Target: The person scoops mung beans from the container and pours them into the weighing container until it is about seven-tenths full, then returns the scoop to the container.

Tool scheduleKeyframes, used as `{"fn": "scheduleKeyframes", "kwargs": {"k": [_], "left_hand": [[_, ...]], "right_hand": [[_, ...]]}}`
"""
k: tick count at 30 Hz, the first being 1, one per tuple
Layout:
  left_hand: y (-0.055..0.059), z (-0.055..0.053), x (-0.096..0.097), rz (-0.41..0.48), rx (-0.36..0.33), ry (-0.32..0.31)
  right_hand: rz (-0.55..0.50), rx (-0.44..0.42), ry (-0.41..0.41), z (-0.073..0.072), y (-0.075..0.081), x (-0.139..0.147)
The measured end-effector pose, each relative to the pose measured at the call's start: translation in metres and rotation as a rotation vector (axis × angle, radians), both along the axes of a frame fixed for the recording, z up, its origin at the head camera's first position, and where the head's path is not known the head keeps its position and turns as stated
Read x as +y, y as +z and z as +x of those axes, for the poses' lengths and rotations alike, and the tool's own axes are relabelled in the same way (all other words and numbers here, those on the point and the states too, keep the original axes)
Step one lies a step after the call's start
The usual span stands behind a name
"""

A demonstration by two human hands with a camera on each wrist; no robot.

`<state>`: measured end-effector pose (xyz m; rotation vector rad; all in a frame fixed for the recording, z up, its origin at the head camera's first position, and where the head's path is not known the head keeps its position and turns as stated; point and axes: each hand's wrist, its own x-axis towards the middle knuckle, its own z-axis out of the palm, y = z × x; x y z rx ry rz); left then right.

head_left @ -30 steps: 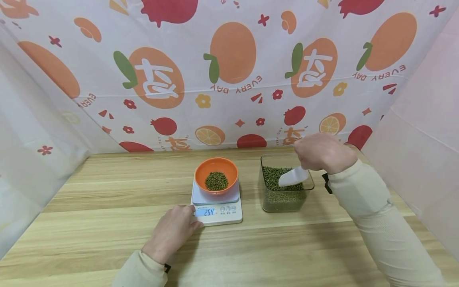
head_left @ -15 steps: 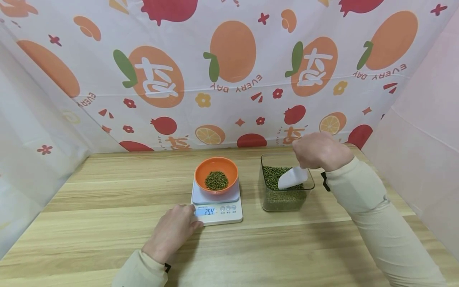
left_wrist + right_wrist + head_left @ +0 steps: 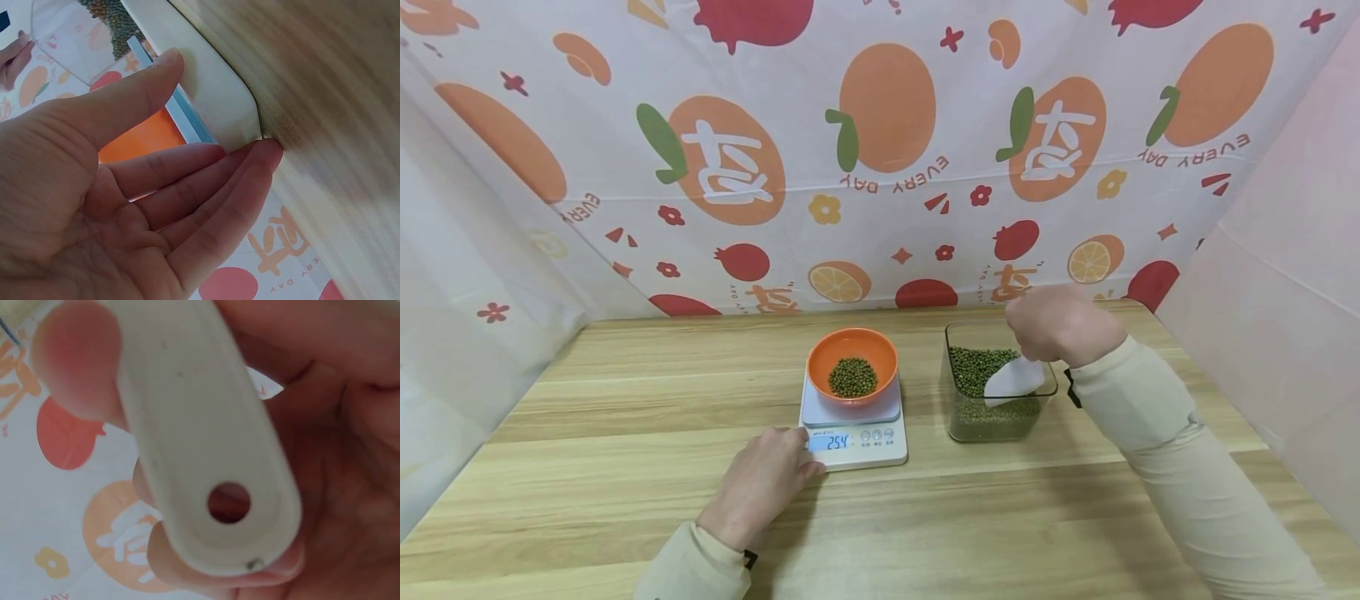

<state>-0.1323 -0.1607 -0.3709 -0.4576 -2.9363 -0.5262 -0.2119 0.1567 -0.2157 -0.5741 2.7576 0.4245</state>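
A white scoop (image 3: 1013, 380) is gripped by my right hand (image 3: 1063, 323) over the clear container, its blade down among the green mung beans (image 3: 976, 367). In the right wrist view, fingers and thumb wrap the scoop's handle (image 3: 200, 425), which has a round hole near its end. My left hand (image 3: 763, 479) holds the left front corner of a white kitchen scale (image 3: 880, 454), thumb on the front edge and fingers along the side. On the scale sits an orange bowl (image 3: 826, 348) with a small heap of mung beans (image 3: 853, 378). The display (image 3: 830, 442) reads 25.4.
The clear square container (image 3: 992, 429) stands right of the scale on the wooden table (image 3: 625, 467). Behind the table hangs a fruit-patterned curtain (image 3: 805, 100), with pale sheets on both sides.
My right hand has moved slightly left and down, and the scoop's blade has shifted lower toward the container's near wall. The left hand, bowl and display reading stay the same.
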Motion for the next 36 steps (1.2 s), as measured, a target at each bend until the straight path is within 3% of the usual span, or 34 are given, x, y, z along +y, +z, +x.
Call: {"fn": "scheduleKeyframes", "kwargs": {"k": [8,14,24,36], "left_hand": [[0.001,0.0,0.0,0.002,-0.005,0.001],[0.002,0.0,0.0,-0.009,-0.001,0.003],[0.002,-0.001,0.0,0.001,-0.048,0.015],[0.002,0.0,0.001,0.006,-0.054,0.007]], "right_hand": [[-0.027,0.033,0.002,0.002,-0.014,-0.003],[-0.026,0.092,0.047,0.003,-0.023,-0.003],[-0.074,0.14,0.083,0.005,-0.034,-0.001],[-0.1,0.16,0.094,0.007,-0.046,0.0]]}}
